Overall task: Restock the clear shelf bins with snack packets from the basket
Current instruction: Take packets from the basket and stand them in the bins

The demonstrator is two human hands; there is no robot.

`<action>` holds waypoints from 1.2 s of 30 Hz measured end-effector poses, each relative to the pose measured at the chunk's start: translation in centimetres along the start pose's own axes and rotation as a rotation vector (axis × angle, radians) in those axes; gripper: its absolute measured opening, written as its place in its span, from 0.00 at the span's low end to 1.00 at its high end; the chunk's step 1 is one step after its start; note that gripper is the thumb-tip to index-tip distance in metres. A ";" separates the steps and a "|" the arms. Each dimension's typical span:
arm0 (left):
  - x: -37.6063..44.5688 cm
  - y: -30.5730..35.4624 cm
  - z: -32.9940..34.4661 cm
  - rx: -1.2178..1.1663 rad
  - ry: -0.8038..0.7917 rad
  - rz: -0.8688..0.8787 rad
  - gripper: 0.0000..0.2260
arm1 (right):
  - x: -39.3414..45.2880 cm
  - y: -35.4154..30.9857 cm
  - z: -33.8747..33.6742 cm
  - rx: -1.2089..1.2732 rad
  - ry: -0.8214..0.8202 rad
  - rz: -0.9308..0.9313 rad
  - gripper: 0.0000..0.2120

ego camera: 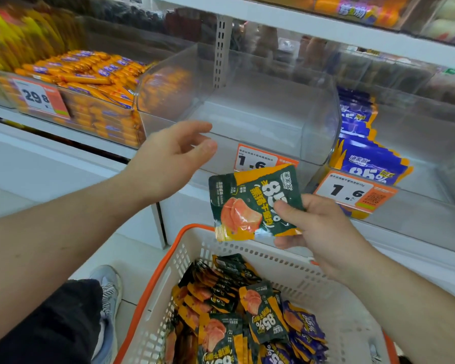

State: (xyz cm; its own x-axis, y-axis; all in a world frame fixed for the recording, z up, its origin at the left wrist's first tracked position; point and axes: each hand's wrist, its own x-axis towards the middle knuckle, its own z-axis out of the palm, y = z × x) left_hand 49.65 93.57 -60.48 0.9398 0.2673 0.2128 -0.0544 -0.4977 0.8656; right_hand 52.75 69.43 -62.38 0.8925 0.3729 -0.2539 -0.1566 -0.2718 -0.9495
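We see the right hand (318,227) holding a dark green and orange snack packet (252,203) by its right edge, thumb on the front and fingers behind, above the far rim of the white basket (313,274) with orange trim. The left hand (168,158) hangs open with relaxed fingers (it holds nothing) in front of the clear shelf bin (242,111). More green packets (263,313) and some purple ones (305,324) lie inside the basket. A price tag (258,158) reading 1.6 is on the bin's front.
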 end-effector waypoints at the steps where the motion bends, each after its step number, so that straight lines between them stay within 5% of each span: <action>1: 0.1 0.2 0.0 -0.008 -0.073 -0.019 0.18 | 0.2 -0.5 0.2 -0.095 -0.015 -0.033 0.06; 5: 0.3 0.1 0.6 -0.010 -0.404 -0.124 0.15 | 1.6 -3.6 1.7 -0.259 -0.047 -0.163 0.10; 7: 0.8 0.0 0.4 -0.174 -0.346 -0.130 0.06 | 2.3 -4.8 2.4 -0.125 0.007 -0.159 0.08; 13: 1.9 0.6 -0.1 -0.492 -0.183 -0.201 0.04 | 4.1 -7.4 4.3 0.029 0.053 -0.082 0.07; 18: 5.1 1.1 -1.6 0.019 0.253 -0.033 0.08 | 7.0 -10.5 4.2 0.087 -0.009 0.056 0.06; 21: 8.0 1.0 -2.7 0.275 0.369 0.159 0.04 | 10.6 -12.0 3.6 0.113 0.029 0.093 0.07; 26: 12.8 -2.0 -3.4 0.726 0.305 0.272 0.09 | 19.5 -12.7 4.0 -0.066 0.215 -0.006 0.03; 29: 13.4 -3.3 -2.8 0.891 0.338 0.346 0.09 | 24.3 -12.4 4.0 -0.269 0.330 -0.105 0.11; 34: 14.3 -3.6 -2.4 0.808 0.236 0.219 0.11 | 29.0 -12.9 5.0 -0.344 0.245 -0.172 0.05; 36: 14.5 -3.7 -2.4 0.716 0.174 0.115 0.12 | 30.4 -13.1 6.1 -0.446 0.260 -0.156 0.16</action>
State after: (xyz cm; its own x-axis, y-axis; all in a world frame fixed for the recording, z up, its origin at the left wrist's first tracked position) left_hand 62.70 101.27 -59.55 0.8713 0.2782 0.4044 0.1397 -0.9304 0.3389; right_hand 79.38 89.70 -58.82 0.9750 0.2220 -0.0084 0.1304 -0.6024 -0.7875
